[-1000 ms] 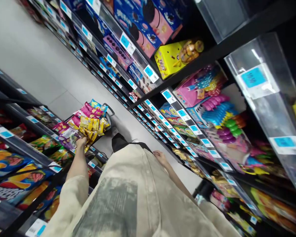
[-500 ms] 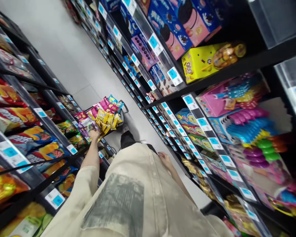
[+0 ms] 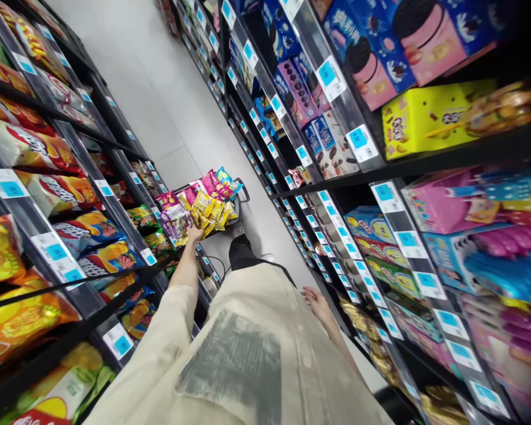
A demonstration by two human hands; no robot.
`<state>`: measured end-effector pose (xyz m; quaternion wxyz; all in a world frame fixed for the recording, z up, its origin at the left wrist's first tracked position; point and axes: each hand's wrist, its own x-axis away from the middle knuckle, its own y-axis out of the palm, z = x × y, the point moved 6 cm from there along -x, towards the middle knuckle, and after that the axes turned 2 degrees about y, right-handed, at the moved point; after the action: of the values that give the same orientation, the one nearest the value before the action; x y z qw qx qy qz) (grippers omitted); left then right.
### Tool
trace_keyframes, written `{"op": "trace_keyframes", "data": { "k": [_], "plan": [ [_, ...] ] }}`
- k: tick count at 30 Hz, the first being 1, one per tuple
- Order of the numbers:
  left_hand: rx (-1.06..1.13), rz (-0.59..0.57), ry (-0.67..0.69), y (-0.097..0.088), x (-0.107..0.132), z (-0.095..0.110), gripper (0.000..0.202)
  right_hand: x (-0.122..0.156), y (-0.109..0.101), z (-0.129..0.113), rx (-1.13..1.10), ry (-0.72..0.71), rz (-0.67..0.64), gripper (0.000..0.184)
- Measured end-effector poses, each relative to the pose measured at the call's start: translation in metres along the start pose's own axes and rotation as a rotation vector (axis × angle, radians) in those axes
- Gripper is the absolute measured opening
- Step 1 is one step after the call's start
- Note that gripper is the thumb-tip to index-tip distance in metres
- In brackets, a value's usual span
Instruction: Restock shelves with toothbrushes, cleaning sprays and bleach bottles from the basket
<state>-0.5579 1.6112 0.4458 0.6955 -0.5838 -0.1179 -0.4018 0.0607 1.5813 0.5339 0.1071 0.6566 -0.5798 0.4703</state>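
Note:
I stand in a shop aisle and look down along my cream shirt [image 3: 243,360]. My left hand [image 3: 193,235] reaches forward to a cart [image 3: 243,192] heaped with snack packets [image 3: 201,203] in yellow, pink and purple. Its fingers are curled at the near edge of the heap, hidden among the packets. My right hand [image 3: 315,297] hangs by my hip near the right shelves, fingers loosely apart and holding nothing.
Black shelves line both sides of the grey floor [image 3: 159,106]. Crisp bags [image 3: 88,230] fill the left shelves. Biscuit boxes [image 3: 380,53], a yellow box [image 3: 429,118] and pink and blue boxes [image 3: 442,200] fill the right ones. Blue price tags run along every shelf edge.
The view has swung left and up the aisle. My left hand stays at the cart's packets. My right hand stays by my hip.

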Motion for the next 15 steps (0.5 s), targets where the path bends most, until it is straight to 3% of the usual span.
{"op": "trace_keyframes", "data": {
  "k": [4,8,12,15],
  "plan": [
    [0.029,0.05,-0.043,-0.007,-0.004,-0.006,0.046,0.001,0.008,-0.003,-0.026,-0.038,0.021,0.017],
    [0.095,0.181,-0.014,-0.029,0.008,-0.006,0.044,-0.005,0.019,-0.017,-0.157,-0.118,-0.044,0.008],
    [0.197,0.35,0.082,-0.055,0.037,0.001,0.037,-0.016,0.028,-0.028,-0.254,-0.179,-0.125,0.006],
    [0.289,0.469,0.202,-0.07,0.071,0.011,0.028,-0.021,0.031,-0.031,-0.286,-0.202,-0.155,0.006]
  ]
}}
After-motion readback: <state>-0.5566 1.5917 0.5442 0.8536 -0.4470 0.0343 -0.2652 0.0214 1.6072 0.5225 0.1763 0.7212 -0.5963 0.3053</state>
